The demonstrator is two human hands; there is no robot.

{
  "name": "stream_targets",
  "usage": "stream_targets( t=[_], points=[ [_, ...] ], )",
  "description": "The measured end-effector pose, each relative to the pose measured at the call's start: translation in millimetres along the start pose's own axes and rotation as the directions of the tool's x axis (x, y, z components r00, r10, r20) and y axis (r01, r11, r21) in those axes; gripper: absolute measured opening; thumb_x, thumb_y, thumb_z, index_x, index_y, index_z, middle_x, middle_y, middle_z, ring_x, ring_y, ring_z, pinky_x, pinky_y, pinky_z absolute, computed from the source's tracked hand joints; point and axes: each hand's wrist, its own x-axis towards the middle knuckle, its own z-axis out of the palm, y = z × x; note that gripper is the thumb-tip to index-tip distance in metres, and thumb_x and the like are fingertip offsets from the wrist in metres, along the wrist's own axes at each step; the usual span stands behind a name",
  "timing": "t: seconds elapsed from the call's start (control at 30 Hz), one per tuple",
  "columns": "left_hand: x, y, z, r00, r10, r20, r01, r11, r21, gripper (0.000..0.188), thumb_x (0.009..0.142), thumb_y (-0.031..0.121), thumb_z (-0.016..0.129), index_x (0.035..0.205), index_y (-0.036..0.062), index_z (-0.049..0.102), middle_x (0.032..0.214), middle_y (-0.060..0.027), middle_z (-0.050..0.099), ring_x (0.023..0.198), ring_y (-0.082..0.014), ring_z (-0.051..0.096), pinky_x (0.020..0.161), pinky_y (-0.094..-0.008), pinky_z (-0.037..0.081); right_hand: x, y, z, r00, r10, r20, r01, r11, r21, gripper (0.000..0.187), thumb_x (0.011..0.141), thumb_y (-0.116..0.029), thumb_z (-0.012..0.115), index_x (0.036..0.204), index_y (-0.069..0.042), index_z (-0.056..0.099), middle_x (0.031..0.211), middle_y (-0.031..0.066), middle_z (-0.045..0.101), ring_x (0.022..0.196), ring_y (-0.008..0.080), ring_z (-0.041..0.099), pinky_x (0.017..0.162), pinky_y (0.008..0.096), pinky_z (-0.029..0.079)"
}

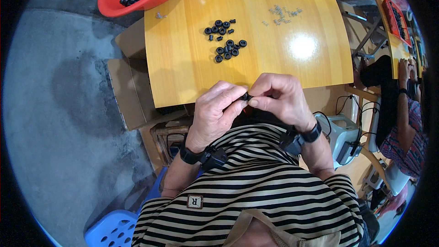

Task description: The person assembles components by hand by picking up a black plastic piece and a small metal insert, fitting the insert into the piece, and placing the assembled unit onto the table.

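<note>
Close to my body, at the table's near edge, my left hand [216, 113] and my right hand [282, 98] meet with pinched fingers. Between their fingertips is a small black part [247, 96], mostly covered, so its exact shape is hard to make out. Both hands touch it. Beyond them on the table lie two loose clusters of black ring-shaped parts, a farther cluster [222, 30] and a nearer cluster [227, 55]. Some smaller spool-like black pieces [219, 39] lie among them. Farther right is a scatter of tiny silvery, clear-looking bits [282, 14].
A red basin [157, 1] full of black round parts overlaps the far left corner of the wooden table [183, 73]. Open cardboard boxes [125, 93] stand at left, a blue perforated plastic seat [114, 231] lower left. At right are a pale stool [340, 130], cables and another person [402, 123] at a second table.
</note>
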Motion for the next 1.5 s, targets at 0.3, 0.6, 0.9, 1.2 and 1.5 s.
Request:
stream_targets(
  t=[0.3, 0.6, 0.9, 1.2, 1.5],
  points=[
    [-2.2, -10.4, 9.6, 0.995, 0.088, -0.047, -0.092, 0.990, -0.103, 0.035, 0.071, 0.002, 0.080, 0.105, 0.0040, 0.072, 0.095, -0.0075, 0.061, 0.090, -0.0232, 0.059, 0.076, -0.0310, 0.050, 11.5, 2.3, -6.6, 0.940, 0.257, 0.222, -0.329, 0.854, 0.403, 0.016, 0.081, -0.013, 0.078, 0.084, -0.003, 0.066, 0.076, 0.0000, 0.063, 0.060, 0.0064, 0.057, 0.055, 0.0202, 0.046],
    [-6.0, -5.1, 14.9, 0.997, 0.031, -0.075, -0.037, 0.996, -0.086, 0.034, 0.072, 0.003, 0.081, 0.105, 0.0051, 0.073, 0.096, -0.0066, 0.059, 0.093, -0.0243, 0.057, 0.076, -0.0322, 0.050, 7.4, 34.5, 16.7, 0.977, 0.184, 0.108, -0.213, 0.807, 0.551, 0.015, 0.080, -0.009, 0.068, 0.069, -0.007, 0.056, 0.063, -0.0066, 0.050, 0.053, 0.0021, 0.036, 0.048, 0.0218, 0.024],
    [0.5, -6.1, 12.1, 0.968, 0.251, -0.028, -0.248, 0.966, 0.067, 0.028, 0.067, 0.001, 0.080, 0.094, 0.0010, 0.072, 0.090, -0.0072, 0.063, 0.086, -0.0259, 0.061, 0.075, -0.0337, 0.052, 2.1, 20.7, 10.9, 0.932, 0.208, 0.298, -0.352, 0.717, 0.601, 0.021, 0.083, -0.020, 0.075, 0.078, -0.005, 0.061, 0.066, -0.0086, 0.048, 0.057, 0.0003, 0.037, 0.050, 0.0193, 0.025],
    [-4.5, -9.2, 13.4, 0.975, 0.215, -0.050, -0.217, 0.976, -0.031, 0.030, 0.066, 0.001, 0.081, 0.095, 0.0008, 0.070, 0.093, -0.0073, 0.062, 0.088, -0.0251, 0.061, 0.073, -0.0340, 0.052, 6.5, 31.7, 16.5, 0.937, 0.177, 0.301, -0.328, 0.743, 0.583, 0.022, 0.082, -0.020, 0.078, 0.079, -0.007, 0.061, 0.066, -0.0085, 0.047, 0.057, 0.0015, 0.036, 0.050, 0.0200, 0.024],
    [-4.9, -11.2, 13.0, 0.988, 0.145, -0.062, -0.150, 0.985, -0.087, 0.029, 0.069, 0.001, 0.080, 0.096, 0.0034, 0.070, 0.097, -0.0062, 0.062, 0.091, -0.0249, 0.061, 0.075, -0.0339, 0.052, 6.2, 32.8, 30.8, 0.964, 0.196, 0.182, -0.267, 0.721, 0.639, 0.018, 0.086, -0.016, 0.074, 0.078, -0.009, 0.060, 0.068, -0.0075, 0.051, 0.057, 0.0015, 0.040, 0.050, 0.0200, 0.027]
  ],
)
